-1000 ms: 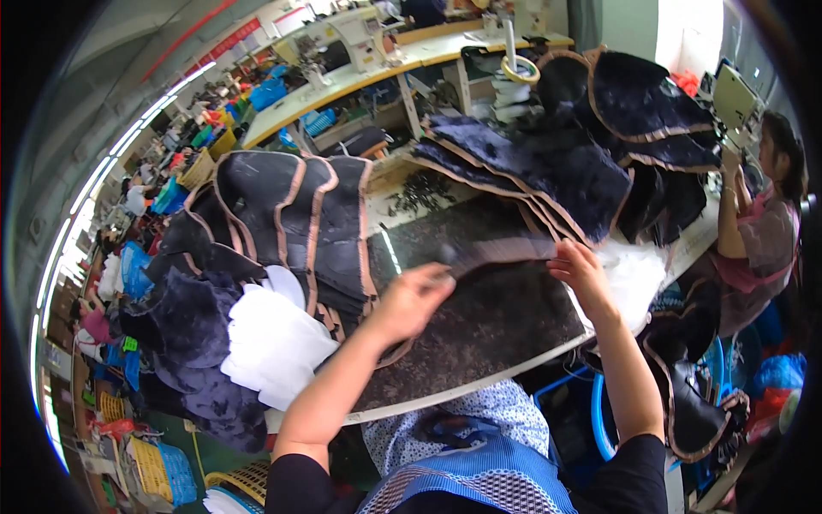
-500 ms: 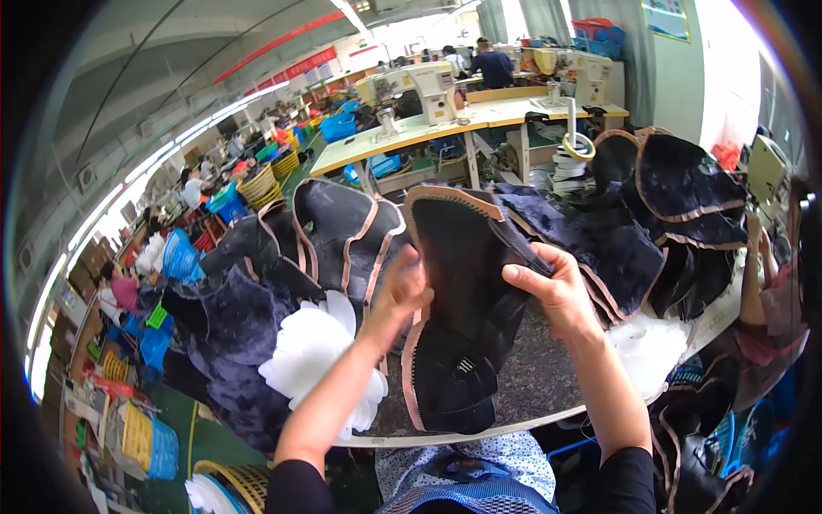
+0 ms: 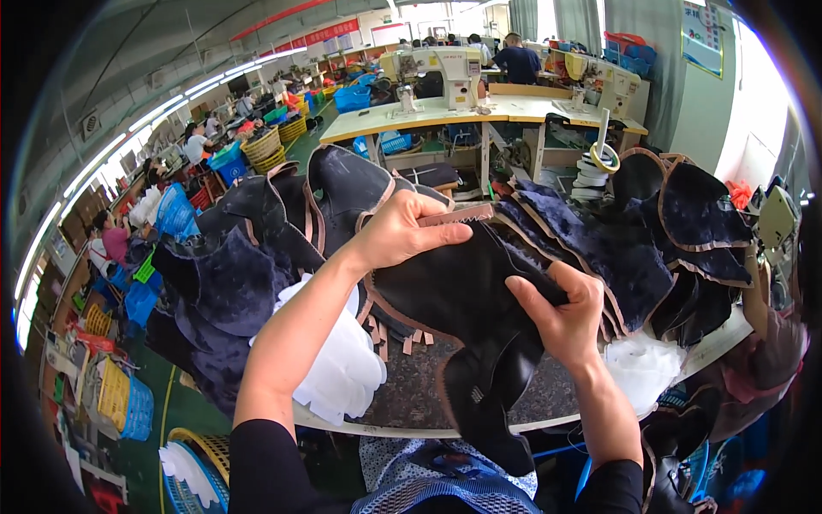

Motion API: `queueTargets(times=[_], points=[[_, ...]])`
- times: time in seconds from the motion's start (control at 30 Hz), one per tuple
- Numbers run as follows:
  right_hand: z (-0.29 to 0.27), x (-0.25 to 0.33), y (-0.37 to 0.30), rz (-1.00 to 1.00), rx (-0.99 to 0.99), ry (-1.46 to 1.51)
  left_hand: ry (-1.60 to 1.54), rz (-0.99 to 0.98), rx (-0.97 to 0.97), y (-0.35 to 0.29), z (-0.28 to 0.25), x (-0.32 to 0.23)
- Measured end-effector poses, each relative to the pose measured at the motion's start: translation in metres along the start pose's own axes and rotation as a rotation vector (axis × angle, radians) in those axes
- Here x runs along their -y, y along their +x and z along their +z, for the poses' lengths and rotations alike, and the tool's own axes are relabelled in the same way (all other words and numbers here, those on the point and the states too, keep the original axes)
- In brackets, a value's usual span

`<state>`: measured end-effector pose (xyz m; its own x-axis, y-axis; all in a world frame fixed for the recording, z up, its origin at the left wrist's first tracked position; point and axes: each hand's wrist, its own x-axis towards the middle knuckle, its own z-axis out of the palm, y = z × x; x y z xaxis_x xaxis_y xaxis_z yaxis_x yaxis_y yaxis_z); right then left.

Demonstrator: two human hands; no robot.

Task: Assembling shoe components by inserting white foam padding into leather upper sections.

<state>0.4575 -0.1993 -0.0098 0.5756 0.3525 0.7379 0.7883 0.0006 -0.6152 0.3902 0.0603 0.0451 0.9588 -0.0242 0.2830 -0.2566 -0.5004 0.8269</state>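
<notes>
The left hand (image 3: 398, 230) pinches the top edge of a big black piece (image 3: 445, 291), and the right hand (image 3: 563, 319) grips its other side. The piece is up over the dark table (image 3: 411, 390) (its bottom end hangs past the near edge). Some fingers seem tucked behind it. White sheets (image 3: 342, 364) lie left.
</notes>
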Motion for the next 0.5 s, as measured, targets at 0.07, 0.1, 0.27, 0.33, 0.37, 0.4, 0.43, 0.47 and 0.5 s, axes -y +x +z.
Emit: queueTargets(times=[0.07,0.1,0.27,0.33,0.37,0.4,0.43,0.47,0.5], points=[[-0.002,-0.007,0.002,0.023,-0.031,-0.005,-0.098,0.032,-0.023,-0.006,0.013,0.014],[0.0,-0.014,0.001,0.107,-0.016,0.069,-0.159,0.029,-0.032,-0.009,0.019,0.022],[0.0,-0.017,0.0,-0.073,0.157,-0.016,0.208,0.236,0.106,-0.014,0.026,-0.004],[0.004,-0.015,0.0,-0.149,0.15,-0.034,0.549,0.321,0.069,-0.009,0.035,-0.018],[0.003,-0.014,0.0,-0.163,0.139,-0.041,0.534,0.342,0.039,-0.005,0.037,-0.02],[0.003,-0.017,-0.004,-0.137,0.11,-0.024,0.469,0.224,0.116,-0.007,0.035,-0.021],[0.002,-0.018,-0.005,-0.134,0.117,-0.025,0.403,0.109,0.196,-0.008,0.034,-0.019],[0.0,-0.018,-0.006,-0.074,0.096,0.011,0.356,0.052,0.206,-0.01,0.033,-0.015],[0.0,-0.02,-0.007,-0.013,0.075,0.046,0.349,0.049,0.203,-0.011,0.032,-0.01]])
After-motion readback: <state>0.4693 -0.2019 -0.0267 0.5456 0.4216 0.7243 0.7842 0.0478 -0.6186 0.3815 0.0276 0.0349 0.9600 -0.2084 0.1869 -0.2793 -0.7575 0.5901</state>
